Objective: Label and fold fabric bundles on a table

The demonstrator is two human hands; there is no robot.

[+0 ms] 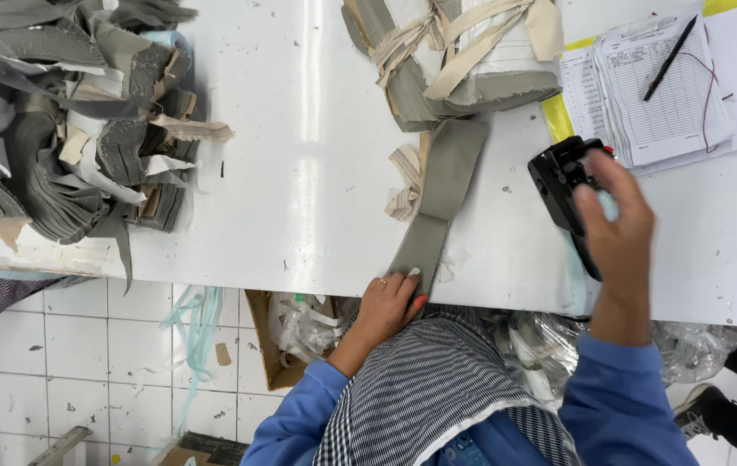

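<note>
The table [299, 173] is white; the strip [437, 198] on it is grey, with beige tape [404, 185] beside; the pile [58, 129] is grey and cream; the tool [562, 177] is black; the papers [670, 86] are white on yellow; the sleeves [618, 388] are blue; the apron [420, 388] has a fine black-and-white check.

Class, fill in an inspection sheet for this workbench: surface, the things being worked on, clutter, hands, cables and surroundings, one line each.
Surface: white table, scuffed and speckled.
Job's things: grey strip lying flat towards the table edge; black handheld tool.
Clutter: heap of grey cut pieces at one end; tied bundle at the back; paper forms with a pen on top.
Hands: left hand presses the strip's near end; right hand grips the tool.
Cables: thin red cord across the forms.
Surroundings: tiled floor with scraps, plastic bags under the table, another person's shoe.
</note>
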